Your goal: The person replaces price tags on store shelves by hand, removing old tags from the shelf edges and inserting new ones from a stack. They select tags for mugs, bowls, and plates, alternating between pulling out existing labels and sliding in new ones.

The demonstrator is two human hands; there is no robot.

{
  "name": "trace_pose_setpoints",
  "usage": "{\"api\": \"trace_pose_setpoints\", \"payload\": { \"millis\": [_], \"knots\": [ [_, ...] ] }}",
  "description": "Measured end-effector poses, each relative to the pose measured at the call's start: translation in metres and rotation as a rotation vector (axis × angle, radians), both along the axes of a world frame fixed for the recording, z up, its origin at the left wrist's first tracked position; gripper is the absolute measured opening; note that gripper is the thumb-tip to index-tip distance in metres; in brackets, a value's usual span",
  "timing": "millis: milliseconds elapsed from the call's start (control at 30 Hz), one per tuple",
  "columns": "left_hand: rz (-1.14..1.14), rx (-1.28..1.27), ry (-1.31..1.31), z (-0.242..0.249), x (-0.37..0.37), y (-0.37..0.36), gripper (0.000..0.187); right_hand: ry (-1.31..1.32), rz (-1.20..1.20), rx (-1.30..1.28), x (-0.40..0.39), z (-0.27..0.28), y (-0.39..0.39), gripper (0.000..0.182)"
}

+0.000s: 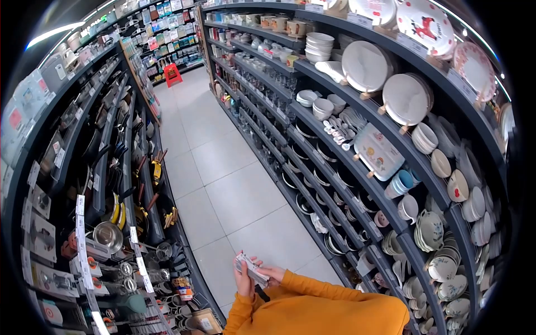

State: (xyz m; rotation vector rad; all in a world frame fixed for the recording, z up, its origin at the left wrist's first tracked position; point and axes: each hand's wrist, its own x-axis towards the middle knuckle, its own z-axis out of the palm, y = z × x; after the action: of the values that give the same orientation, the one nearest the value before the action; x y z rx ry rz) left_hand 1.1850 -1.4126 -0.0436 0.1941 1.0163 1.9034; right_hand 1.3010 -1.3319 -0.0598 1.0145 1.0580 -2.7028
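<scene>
Above floor (245, 195), left grip (244, 281), right grip (273, 273) hold illegible packet (252, 269).

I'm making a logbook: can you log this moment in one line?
Left hand: holds small pale item; right hand: on same item; where: tiled aisle; right side: plates; left side: cookware

No words, brands or numbers can be read: the print on the white price labels (412, 44) along the upper-right shelf edge (438, 65), on the label strip (82, 240) at the lower left, and on the pale packet (252, 269) at bottom centre is too small
</scene>
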Motion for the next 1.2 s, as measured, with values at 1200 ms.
{"api": "trace_pose_setpoints", "payload": {
  "millis": [1200],
  "knots": [
    [-0.359, -0.024, 0.157, 0.031, -0.413, 0.302, 0.063, 0.092, 0.203, 0.235, -0.4, 0.024, 0.291, 0.023]
  ]
}}
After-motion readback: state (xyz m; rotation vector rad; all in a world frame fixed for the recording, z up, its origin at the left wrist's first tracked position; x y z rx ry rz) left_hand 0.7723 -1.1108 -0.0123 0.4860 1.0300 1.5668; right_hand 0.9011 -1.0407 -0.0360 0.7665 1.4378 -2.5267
